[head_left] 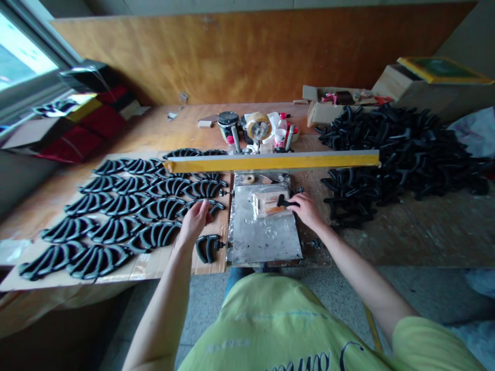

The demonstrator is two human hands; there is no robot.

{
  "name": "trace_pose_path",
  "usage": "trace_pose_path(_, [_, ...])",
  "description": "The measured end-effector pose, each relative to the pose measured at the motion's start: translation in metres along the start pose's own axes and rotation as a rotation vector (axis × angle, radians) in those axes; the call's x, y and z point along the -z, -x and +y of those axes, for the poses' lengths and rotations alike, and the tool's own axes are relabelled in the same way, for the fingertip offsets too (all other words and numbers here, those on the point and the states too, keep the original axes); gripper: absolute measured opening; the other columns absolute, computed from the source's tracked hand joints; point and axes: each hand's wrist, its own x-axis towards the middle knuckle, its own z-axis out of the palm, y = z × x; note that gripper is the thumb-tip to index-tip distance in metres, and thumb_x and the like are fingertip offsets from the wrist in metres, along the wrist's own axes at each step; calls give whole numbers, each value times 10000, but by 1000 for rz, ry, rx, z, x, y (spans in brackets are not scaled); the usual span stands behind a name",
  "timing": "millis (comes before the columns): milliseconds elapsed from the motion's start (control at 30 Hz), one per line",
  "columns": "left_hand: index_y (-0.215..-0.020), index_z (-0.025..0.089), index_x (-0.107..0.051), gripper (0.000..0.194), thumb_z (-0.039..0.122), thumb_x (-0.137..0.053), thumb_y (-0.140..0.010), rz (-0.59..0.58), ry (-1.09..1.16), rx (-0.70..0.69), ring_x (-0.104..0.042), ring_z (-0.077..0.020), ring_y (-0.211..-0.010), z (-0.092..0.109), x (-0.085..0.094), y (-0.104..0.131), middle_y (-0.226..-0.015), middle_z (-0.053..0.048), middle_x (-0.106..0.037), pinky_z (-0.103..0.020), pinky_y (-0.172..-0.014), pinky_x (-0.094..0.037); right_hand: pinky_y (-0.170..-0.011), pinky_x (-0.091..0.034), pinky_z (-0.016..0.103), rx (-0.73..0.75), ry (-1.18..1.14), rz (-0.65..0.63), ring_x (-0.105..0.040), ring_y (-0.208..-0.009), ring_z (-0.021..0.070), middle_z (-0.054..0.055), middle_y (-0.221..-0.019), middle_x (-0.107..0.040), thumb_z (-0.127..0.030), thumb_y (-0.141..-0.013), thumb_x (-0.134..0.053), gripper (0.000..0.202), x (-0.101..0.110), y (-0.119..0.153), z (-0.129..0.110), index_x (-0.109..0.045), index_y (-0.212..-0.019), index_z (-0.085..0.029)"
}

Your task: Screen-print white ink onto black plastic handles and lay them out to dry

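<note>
My left hand [195, 220] reaches over rows of curved black plastic parts [127, 211] laid out on cardboard [209, 263], its fingers on the rightmost part [211, 205] of a row. My right hand [307, 208] rests on a metal plate [263, 237] and holds a small black part [286, 202] against a clear-wrapped wooden block [266, 203]. One more black part [208, 247] lies near the plate's left edge, just below my left hand.
A yellow bar [270, 161] spans above the plate. A big heap of black parts [402, 154] lies at the right. Tape rolls, bottles and a tin [257, 131] stand behind the bar. Cardboard boxes [421, 87] sit at the back right, red and black packs [88, 123] at the left.
</note>
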Motion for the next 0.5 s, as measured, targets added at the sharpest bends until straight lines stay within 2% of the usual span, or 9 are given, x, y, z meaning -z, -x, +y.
trace_pose_path(67, [-949, 205, -597, 464, 636, -446, -869, 101, 247, -149, -462, -107, -451, 41, -13, -15, -544, 36, -550, -205, -468, -353, -884, -462, 372, 116, 18, -34, -590, -951, 225, 56, -941, -695, -181, -825, -687, 89, -26, -13, -30, -717, -906, -202])
trace_pose_path(133, [-818, 199, -571, 478, 631, -385, -900, 136, 414, -247, -438, -96, -440, 75, -24, -23, -534, 25, -530, -205, -450, -336, -895, -450, 371, 160, 74, -65, -578, -969, 230, 61, -963, -699, -177, -850, -662, 114, -44, -20, -44, -726, -943, -192])
trace_pose_path(233, [-591, 199, -483, 548, 596, -321, -932, 133, 438, -282, -394, -92, -418, 104, -33, -24, -461, 7, -457, -222, -427, -315, -903, -436, 365, 180, 165, -109, -562, -1005, 234, 70, -996, -700, -196, -893, -609, 171, -55, -24, -48, -729, -1015, -187])
trace_pose_path(300, [-579, 191, -509, 554, 579, -334, -933, 134, 415, -273, -386, -92, -413, 108, -36, -19, -442, 11, -431, -223, -424, -315, -904, -436, 356, 206, 202, -152, -563, -1016, 228, 70, -1003, -704, -204, -904, -595, 205, -56, -25, -47, -726, -1061, -194])
trace_pose_path(367, [-680, 173, -597, 534, 590, -365, -920, 126, 432, -259, -403, -93, -417, 105, -36, -13, -470, 16, -463, -217, -421, -321, -917, -450, 358, 237, 222, -172, -577, -1033, 227, 67, -1020, -711, -229, -890, -624, 225, -52, -26, -47, -722, -1092, -210])
trace_pose_path(433, [-842, 161, -667, 540, 617, -384, -906, 106, 463, -245, -462, -97, -454, 97, -34, -5, -560, 1, -558, -214, -444, -362, -939, -480, 369, 189, 244, -103, -610, -1031, 220, 60, -1016, -726, -245, -873, -650, 210, -42, -26, -44, -729, -1065, -209])
trace_pose_path(500, [-971, 154, -691, 584, 651, -396, -888, 64, 503, -208, -556, -118, -553, 86, -31, 3, -709, -35, -652, -227, -518, -439, -917, -524, 340, 74, 267, 17, -657, -961, 182, 44, -954, -745, -225, -914, -573, 192, -23, -26, -33, -730, -1003, -163])
